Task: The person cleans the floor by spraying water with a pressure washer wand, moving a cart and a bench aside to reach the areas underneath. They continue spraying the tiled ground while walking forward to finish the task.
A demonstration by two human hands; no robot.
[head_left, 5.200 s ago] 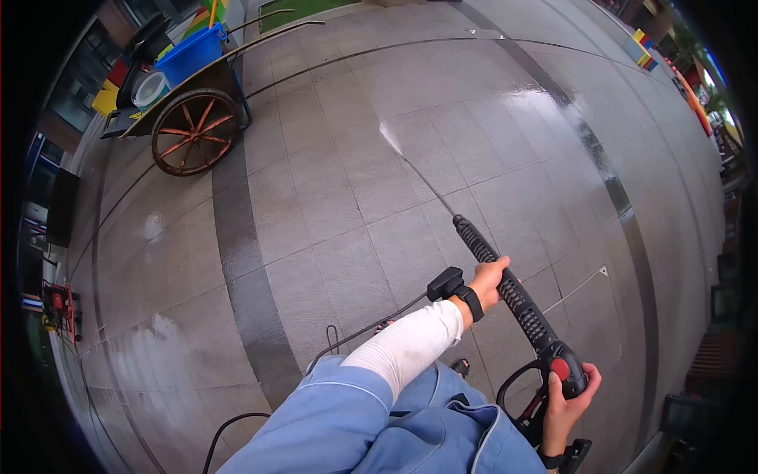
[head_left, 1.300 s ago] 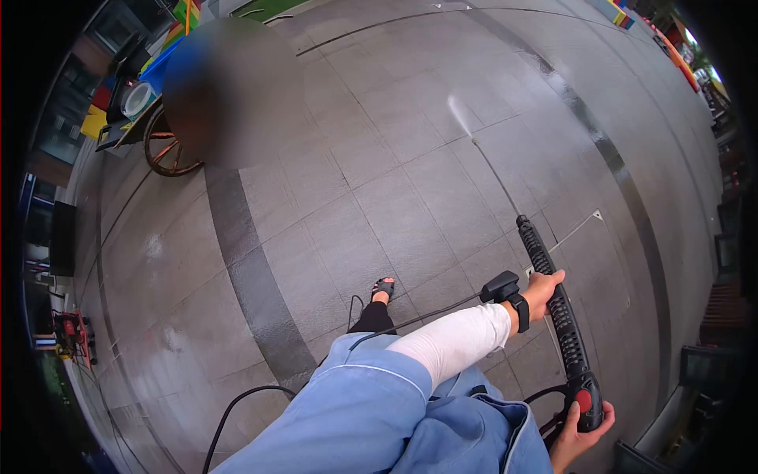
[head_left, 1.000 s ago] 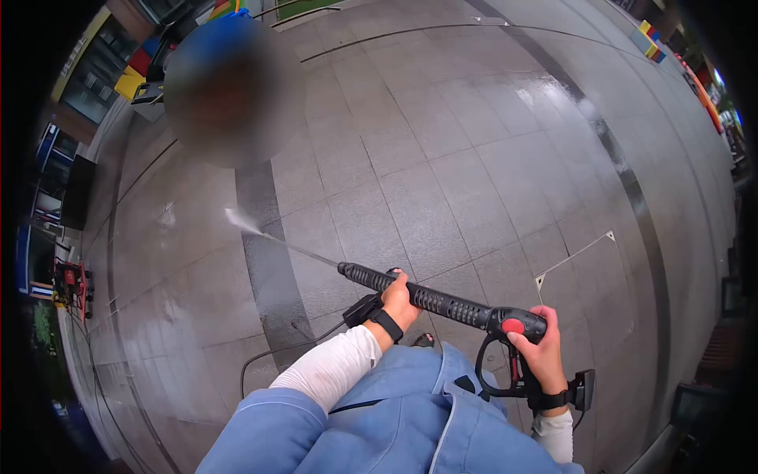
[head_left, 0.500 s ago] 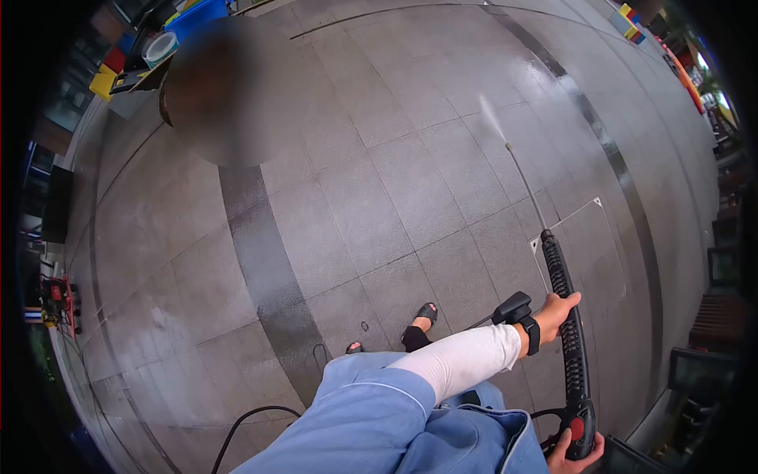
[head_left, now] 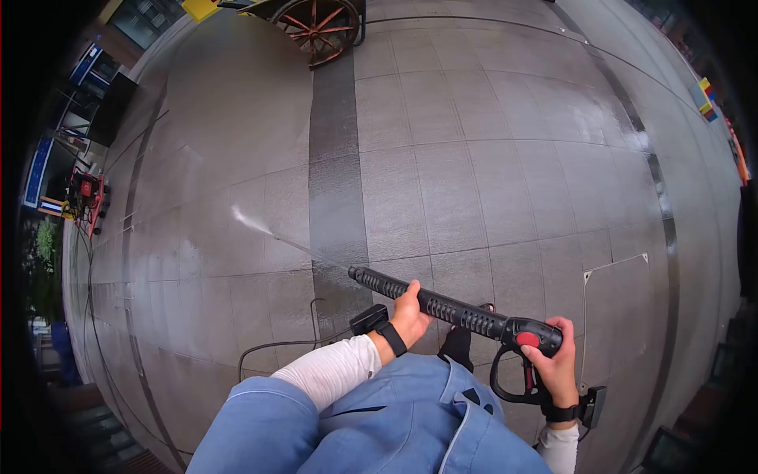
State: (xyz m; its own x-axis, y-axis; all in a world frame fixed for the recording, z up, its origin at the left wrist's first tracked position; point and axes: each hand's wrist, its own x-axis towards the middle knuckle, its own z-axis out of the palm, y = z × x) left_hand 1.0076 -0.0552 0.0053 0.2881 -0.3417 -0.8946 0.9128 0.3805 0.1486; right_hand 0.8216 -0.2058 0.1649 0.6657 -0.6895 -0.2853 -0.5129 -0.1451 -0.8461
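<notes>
Both hands hold a black pressure washer gun (head_left: 474, 317) with a red round mark near its rear end. My left hand (head_left: 409, 314) is wrapped round the ribbed barrel, well ahead of the trigger guard. At the back, my right hand (head_left: 553, 359) grips the handle end beside the trigger. The thin metal lance (head_left: 312, 253) points left and slightly away from me. A white water spray (head_left: 249, 221) leaves its tip above the wet paving (head_left: 418, 189). A dark hose (head_left: 276, 346) runs along the ground on my left.
A cart with a spoked wooden wheel (head_left: 320, 31) stands at the far edge. A red machine (head_left: 87, 193) on a small frame is at the left, with hose on the ground near it. A rectangular floor cover (head_left: 616, 308) lies to my right.
The gun has swung from pointing ahead on the right to pointing left, its spray moving left with it. My view has also turned left. Both hands have kept their hold.
</notes>
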